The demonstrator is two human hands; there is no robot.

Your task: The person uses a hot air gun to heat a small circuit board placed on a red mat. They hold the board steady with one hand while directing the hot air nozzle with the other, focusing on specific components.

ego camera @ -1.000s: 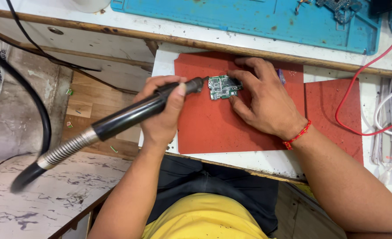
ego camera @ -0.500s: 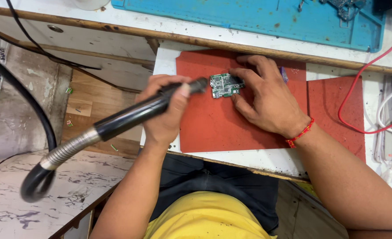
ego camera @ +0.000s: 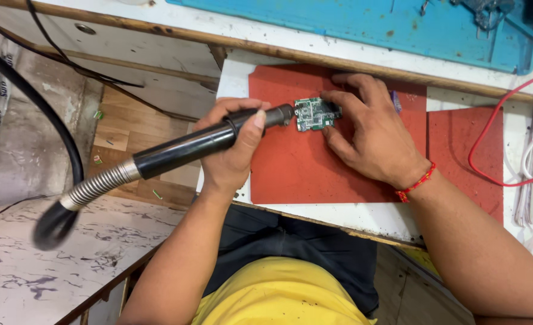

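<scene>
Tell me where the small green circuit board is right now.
The green circuit board lies on the red mat, upper centre, between the hot-air tool's nozzle and the right hand.
</scene>
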